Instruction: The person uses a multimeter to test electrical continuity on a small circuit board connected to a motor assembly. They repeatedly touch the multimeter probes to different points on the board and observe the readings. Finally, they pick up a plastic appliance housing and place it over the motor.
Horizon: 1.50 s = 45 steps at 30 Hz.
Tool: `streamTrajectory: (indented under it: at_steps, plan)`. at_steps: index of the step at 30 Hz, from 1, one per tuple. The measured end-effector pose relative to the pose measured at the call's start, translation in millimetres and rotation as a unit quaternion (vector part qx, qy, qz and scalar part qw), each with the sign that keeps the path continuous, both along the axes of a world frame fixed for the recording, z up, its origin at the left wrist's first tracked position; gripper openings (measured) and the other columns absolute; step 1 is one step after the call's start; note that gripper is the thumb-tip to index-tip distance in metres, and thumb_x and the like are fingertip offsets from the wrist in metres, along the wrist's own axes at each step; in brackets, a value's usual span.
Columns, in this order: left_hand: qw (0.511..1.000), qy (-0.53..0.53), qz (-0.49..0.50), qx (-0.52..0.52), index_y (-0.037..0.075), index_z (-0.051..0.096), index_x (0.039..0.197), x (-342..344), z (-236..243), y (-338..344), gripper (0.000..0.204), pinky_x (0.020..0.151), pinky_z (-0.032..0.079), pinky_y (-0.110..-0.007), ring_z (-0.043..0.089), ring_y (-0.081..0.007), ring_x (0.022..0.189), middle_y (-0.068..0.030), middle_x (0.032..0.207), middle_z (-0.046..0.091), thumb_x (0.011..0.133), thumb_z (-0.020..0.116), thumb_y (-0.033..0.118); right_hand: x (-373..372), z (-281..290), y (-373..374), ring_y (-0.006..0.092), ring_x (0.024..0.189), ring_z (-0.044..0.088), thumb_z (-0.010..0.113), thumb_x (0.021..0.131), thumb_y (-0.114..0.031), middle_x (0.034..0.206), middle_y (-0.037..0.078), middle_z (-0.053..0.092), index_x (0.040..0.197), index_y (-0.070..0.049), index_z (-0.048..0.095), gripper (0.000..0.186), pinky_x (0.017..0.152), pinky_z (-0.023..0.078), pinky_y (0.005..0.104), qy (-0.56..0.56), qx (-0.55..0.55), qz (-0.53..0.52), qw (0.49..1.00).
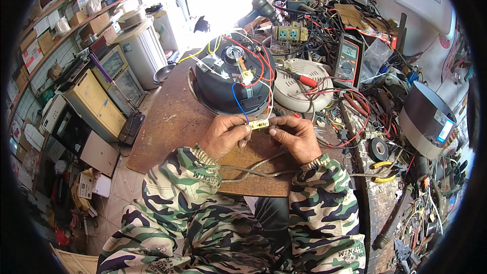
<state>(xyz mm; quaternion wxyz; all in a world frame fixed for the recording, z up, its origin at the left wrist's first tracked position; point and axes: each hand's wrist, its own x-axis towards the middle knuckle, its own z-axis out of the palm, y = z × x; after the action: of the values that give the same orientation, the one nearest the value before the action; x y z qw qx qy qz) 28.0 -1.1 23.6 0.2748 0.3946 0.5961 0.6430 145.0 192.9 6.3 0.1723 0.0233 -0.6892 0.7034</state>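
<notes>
Well, strip (260,124) (pale) between hands (228,134) (298,138).

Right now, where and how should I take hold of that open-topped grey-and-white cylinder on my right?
Probably by the upper rim of the grey-and-white cylinder, coming from above and the left with your right hand once it's free: fingers inside, thumb outside. The mouth opens upward, while clutter crowds its base.

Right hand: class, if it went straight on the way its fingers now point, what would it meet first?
The right hand would probably meet the small pale strip held in the left hand; depth is unclear, so they may already touch.
</notes>
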Motion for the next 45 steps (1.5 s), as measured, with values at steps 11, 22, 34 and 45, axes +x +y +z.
streamTrajectory:
  at_steps: [11, 22, 34, 45]
  plan:
    - [0.999, 0.036, 0.011, -0.008, -0.005, 0.065, 0.116, 2, 1, 1, 0.028, 0.060, 0.045, -0.021, 0.054, -0.0048, 0.067, 0.0008, 0.077, 0.060, 0.096, 0.054, 0.010, -3, 6, -6, 0.0066, 0.081, 0.058, 0.067, 0.092, -0.010, 0.091, 0.001, 0.067, 0.113, 0.003, 0.066, 0.024, 0.071, 0.048, 0.0225, 0.014, -0.014, -0.018, 1.000]
    - [0.994, 0.095, 0.053, 0.025, 0.001, 0.065, 0.117, 3, -2, 5, 0.024, 0.061, 0.047, -0.021, 0.055, -0.0040, 0.067, 0.0019, 0.081, 0.062, 0.095, 0.058, 0.008, -21, 9, 1, 0.0104, 0.067, 0.058, 0.057, 0.099, -0.025, 0.076, 0.004, 0.061, 0.100, 0.002, 0.066, 0.029, 0.059, 0.046, 0.0247, -0.004, -0.034, -0.031, 0.999]
    - [0.977, 0.165, 0.127, 0.035, -0.003, 0.064, 0.118, 6, -4, 5, 0.025, 0.068, 0.054, -0.025, 0.064, -0.0099, 0.077, -0.0062, 0.094, 0.068, 0.095, 0.062, 0.005, -22, 15, -8, 0.0117, 0.067, 0.063, 0.064, 0.094, -0.011, 0.078, 0.005, 0.066, 0.098, 0.004, 0.068, 0.016, 0.061, 0.051, 0.0255, -0.002, -0.088, -0.014, 0.996]
    - [0.966, 0.200, 0.148, 0.070, -0.004, 0.066, 0.114, 2, -6, 7, 0.021, 0.071, 0.055, -0.026, 0.068, -0.0148, 0.083, -0.0109, 0.101, 0.068, 0.095, 0.061, 0.004, -26, 9, -13, 0.0137, 0.077, 0.067, 0.065, 0.092, -0.004, 0.089, 0.008, 0.070, 0.106, 0.005, 0.066, 0.016, 0.070, 0.054, 0.0272, 0.030, -0.103, -0.038, 0.993]
